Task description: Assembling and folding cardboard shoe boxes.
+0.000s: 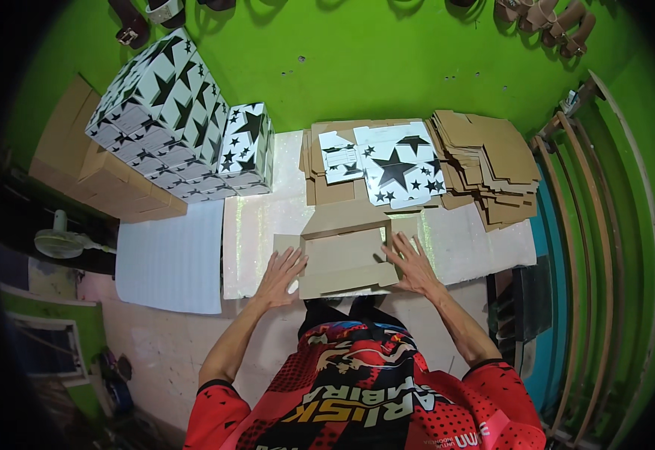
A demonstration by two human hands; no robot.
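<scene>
Here the left hand is splaying loose fingers at the left side of an unlidded brown cardboard box, while the right hand is spreading its own along the right. The box is sitting at the near edge of the surface; behind it, a star-printed cardboard blank is lying on stacked brown cardboard.

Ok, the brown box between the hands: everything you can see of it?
The brown box looks like plain cardboard, partly folded: a shallow rectangular tray, open side up, with a wide panel on the far side folded back and flaps sticking out left and right. It lies at the near edge of the pale table. The left hand touches its left side, the right hand its right, fingers spread. Its underside is hidden.
</scene>
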